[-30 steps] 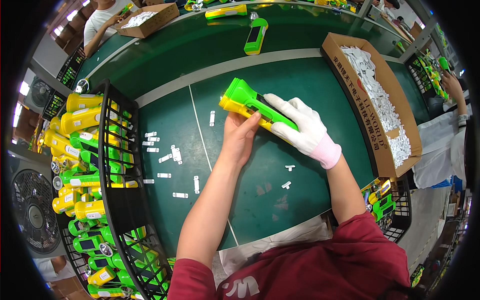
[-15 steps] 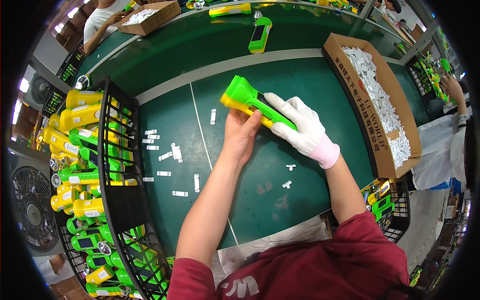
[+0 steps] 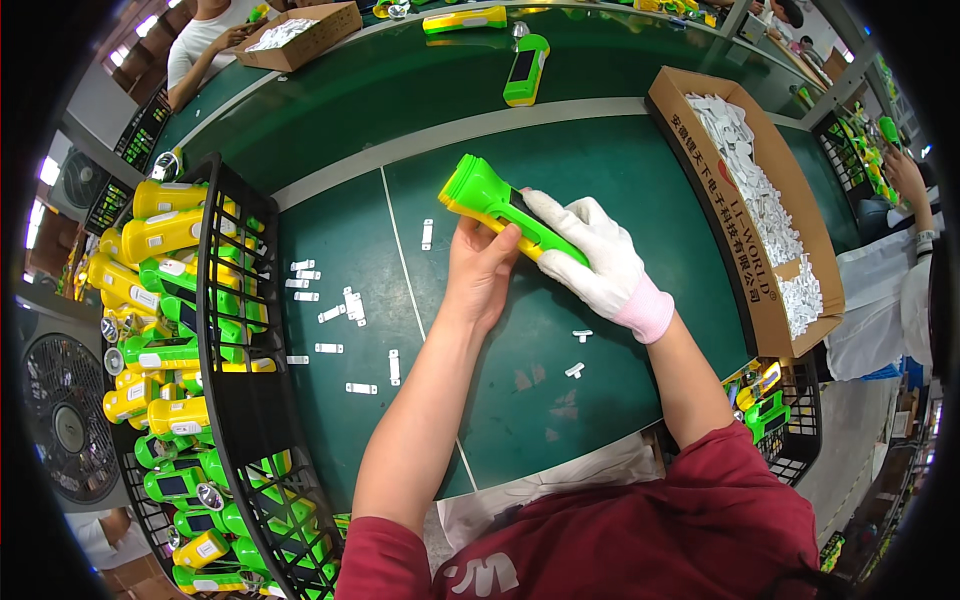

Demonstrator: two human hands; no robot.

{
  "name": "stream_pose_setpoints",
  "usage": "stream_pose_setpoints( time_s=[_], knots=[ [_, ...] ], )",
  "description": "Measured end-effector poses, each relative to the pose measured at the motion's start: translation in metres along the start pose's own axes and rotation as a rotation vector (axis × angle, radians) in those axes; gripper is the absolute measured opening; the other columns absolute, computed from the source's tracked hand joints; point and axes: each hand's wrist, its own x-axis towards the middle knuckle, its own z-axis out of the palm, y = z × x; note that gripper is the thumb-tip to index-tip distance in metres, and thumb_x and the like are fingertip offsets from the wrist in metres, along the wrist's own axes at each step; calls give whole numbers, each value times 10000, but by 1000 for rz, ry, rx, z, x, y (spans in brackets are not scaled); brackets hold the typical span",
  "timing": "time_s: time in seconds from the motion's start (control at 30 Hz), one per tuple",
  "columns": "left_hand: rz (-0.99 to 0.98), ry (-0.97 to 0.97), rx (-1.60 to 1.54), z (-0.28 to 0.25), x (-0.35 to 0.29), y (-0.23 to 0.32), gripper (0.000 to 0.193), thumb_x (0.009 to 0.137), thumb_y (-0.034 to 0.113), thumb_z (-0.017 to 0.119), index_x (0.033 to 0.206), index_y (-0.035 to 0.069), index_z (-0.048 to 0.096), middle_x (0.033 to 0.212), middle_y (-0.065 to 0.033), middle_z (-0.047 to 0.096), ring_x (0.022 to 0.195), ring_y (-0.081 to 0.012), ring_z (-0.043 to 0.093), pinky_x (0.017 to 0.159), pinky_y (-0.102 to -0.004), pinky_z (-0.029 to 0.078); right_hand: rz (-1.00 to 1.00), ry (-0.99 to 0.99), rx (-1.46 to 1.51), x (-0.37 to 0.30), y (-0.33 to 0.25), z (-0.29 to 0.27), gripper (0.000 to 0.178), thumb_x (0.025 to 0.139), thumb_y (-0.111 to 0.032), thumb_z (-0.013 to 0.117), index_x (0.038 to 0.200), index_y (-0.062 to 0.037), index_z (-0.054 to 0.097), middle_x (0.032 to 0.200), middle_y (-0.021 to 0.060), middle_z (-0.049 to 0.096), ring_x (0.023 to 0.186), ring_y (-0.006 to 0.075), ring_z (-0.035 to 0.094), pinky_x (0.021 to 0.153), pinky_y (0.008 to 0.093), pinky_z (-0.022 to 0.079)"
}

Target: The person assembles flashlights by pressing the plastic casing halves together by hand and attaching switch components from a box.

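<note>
A green and yellow flashlight housing is held above the middle of the green table, its wide head toward the upper left. My bare left hand grips it from below near the head, with the thumb on its side. My right hand, in a white glove with a pink cuff, is closed around the handle end and hides part of it. A dark panel shows on the green top next to the gloved fingers. Small white plastic pieces lie scattered left of my left forearm, and two more white pieces lie between my forearms.
On the left, a black crate is heaped with yellow and green flashlights. A cardboard box of white pieces stands at the right. Beyond the table, a belt carries another flashlight. Co-workers sit at the far left and right.
The flashlight in my hands has rolled a little, showing more of its green side. My right hand has shifted slightly left along it. On the belt, the flashlights have moved a little right.
</note>
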Motion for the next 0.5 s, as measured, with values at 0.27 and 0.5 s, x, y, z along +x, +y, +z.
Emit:
stream_pose_setpoints(
  time_s=[0.27, 0.5],
  knots=[
    [-5, -26, -46, -1, -2, 1, 532, 799, 161, 662, 1251, 130, 383, 1212, -46, 495, 1142, -194, 465, 989, -396, 350, -19, 92, 84, -2, -1, 9, 522, 781, -224, 581, 1286, -152, 470, 872, 155, 489, 772, 290, 520, 720, 349, 438],
    [-40, -11, -86, 4, -1, 6, 555, 780, 86, 657, 1255, 111, 371, 1253, -124, 483, 1144, -218, 469, 999, -374, 345, -16, 82, 57, 0, -3, 8, 510, 772, -223, 582, 1268, -148, 489, 874, 157, 497, 779, 295, 518, 723, 357, 438]
  ],
)
